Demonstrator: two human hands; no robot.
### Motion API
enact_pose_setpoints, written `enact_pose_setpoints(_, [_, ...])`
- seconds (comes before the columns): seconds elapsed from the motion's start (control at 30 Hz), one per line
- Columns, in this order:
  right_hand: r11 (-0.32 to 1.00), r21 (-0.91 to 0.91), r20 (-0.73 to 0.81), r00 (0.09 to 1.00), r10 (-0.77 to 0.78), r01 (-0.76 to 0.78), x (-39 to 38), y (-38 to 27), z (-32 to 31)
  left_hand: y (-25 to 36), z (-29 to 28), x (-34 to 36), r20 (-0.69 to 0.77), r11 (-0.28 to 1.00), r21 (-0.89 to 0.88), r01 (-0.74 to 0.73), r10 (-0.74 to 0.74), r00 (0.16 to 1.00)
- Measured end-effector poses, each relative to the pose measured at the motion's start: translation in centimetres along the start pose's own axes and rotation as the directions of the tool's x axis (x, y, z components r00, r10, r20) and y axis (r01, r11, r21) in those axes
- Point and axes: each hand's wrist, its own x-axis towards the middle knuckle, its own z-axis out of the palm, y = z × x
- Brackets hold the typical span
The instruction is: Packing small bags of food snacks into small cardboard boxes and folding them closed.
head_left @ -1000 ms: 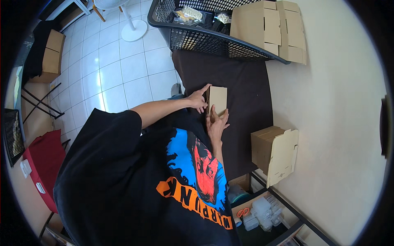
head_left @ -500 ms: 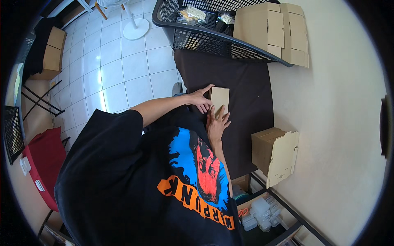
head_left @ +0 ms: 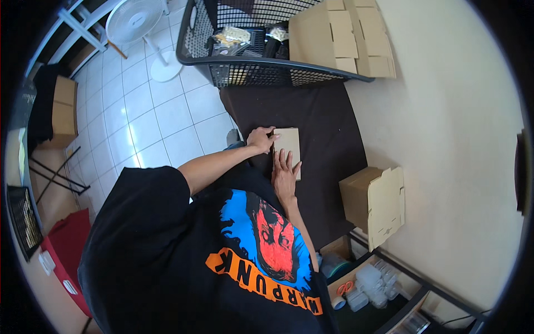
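Note:
A slim light-brown cardboard box [head_left: 287, 138] lies on the dark brown cloth-covered surface [head_left: 317, 111]. My left hand [head_left: 260, 139] grips its upper left side, thumb over the top and the other fingers partly hidden at the edge. Lower down, my right hand [head_left: 285, 175] rests on the box with its fingers stretched out flat and slightly apart.
A black perforated basket [head_left: 242, 72] holding bagged items and folded cardboard [head_left: 345, 39] stands beyond the box. An open carton [head_left: 359, 197] sits at right against the wall; below it, a shelf holds plastic containers [head_left: 367, 278] and orange scissors [head_left: 345, 287]. A white fan [head_left: 133, 22] stands left.
The view has shifted, so more of the fan shows. My right hand's fingers now lie flatter along the box; my left thumb has moved further onto its top.

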Motion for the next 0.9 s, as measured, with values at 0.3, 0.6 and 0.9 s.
enact_pose_setpoints(0.3, [0.988, 0.151, -0.044, 0.998, 0.05, -0.043, 3.2, 0.3, -1.2, 1.2, -0.1, 1.8, -0.062, 0.975, 0.223, -0.023, 0.037, 0.997])
enact_pose_setpoints(0.6, [0.996, 0.087, 0.001, 0.999, 0.035, -0.035, 3.1, -0.5, -2.8, 1.4, -1.1, 2.8, -0.043, 0.849, 0.505, -0.158, 0.208, 0.977])
enact_pose_setpoints(0.9, [0.965, 0.259, -0.121, 0.99, 0.069, -0.036, -2.2, 2.0, -1.7, 6.3, 2.0, 2.0, 0.532, -0.111, 0.649, -0.753, 0.773, 0.345])
